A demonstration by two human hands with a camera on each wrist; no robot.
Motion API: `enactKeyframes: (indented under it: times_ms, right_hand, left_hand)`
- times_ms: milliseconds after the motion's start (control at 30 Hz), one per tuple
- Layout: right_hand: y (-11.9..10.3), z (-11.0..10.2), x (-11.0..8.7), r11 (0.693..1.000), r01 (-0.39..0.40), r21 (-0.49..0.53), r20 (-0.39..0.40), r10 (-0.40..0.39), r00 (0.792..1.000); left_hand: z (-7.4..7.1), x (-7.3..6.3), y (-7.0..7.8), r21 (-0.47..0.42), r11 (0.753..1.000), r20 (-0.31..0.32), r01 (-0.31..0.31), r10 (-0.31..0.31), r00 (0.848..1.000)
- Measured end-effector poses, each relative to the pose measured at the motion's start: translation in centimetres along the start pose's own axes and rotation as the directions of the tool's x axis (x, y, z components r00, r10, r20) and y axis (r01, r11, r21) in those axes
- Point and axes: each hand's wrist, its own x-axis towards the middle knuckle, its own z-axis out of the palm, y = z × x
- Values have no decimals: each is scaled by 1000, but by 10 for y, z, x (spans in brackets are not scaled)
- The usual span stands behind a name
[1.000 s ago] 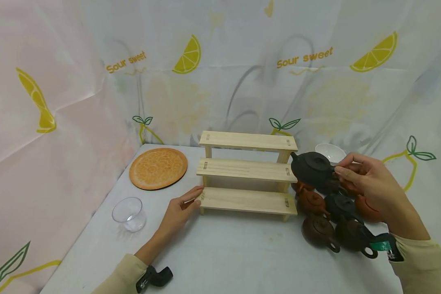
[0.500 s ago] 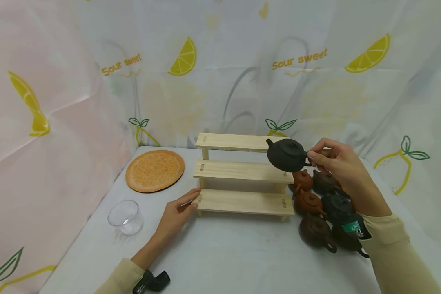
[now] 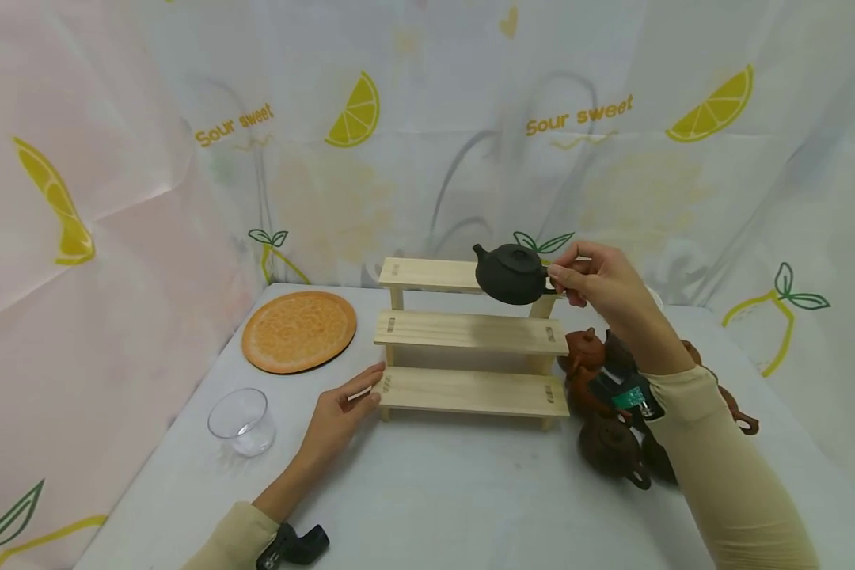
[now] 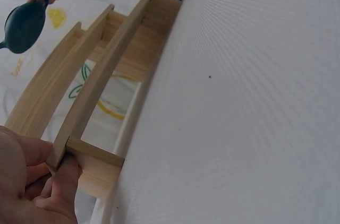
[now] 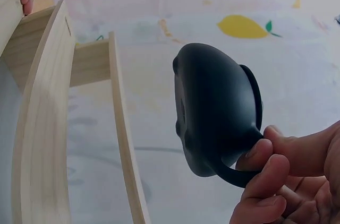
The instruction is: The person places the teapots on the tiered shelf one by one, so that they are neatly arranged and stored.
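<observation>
A black teapot (image 3: 511, 275) is in the air, overlapping the top board of a three-tier wooden shelf (image 3: 470, 331) in the head view. My right hand (image 3: 602, 285) pinches it by the loop handle, its spout pointing left. The right wrist view shows the teapot's (image 5: 212, 107) underside apart from the boards, thumb and fingers round the handle. My left hand (image 3: 338, 412) grips the left end of the bottom board. In the left wrist view the left hand (image 4: 40, 176) has its thumb above that board and curled fingers beneath it.
Several brown, reddish and black teapots (image 3: 609, 447) crowd the table right of the shelf, partly hidden by the right forearm. At left are a round orange-patterned mat (image 3: 299, 332) and a clear glass cup (image 3: 245, 423). A white bowl (image 3: 657, 298) shows behind the right wrist.
My right hand has carried the black teapot leftward and up, from beside the shelf's right end to the top board's level. My left hand keeps its hold on the shelf.
</observation>
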Motion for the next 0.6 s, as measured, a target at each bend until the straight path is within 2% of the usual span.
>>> enactKeyframes:
  times_ms: [200, 367, 600]
  right_hand:
    - [0, 13, 14, 1000, -25, 6, 15, 25, 1000]
    - [-2, 23, 25, 999, -38, 5, 25, 38, 999]
    - [-4, 34, 37, 998, -48, 30, 9, 48, 999]
  left_hand:
    - [-1, -2, -1, -35, 999, 8, 2, -2, 1000]
    - [-3, -4, 0, -62, 998, -1, 29, -29, 1000]
    - [0, -2, 1, -19, 999, -3, 36, -36, 999]
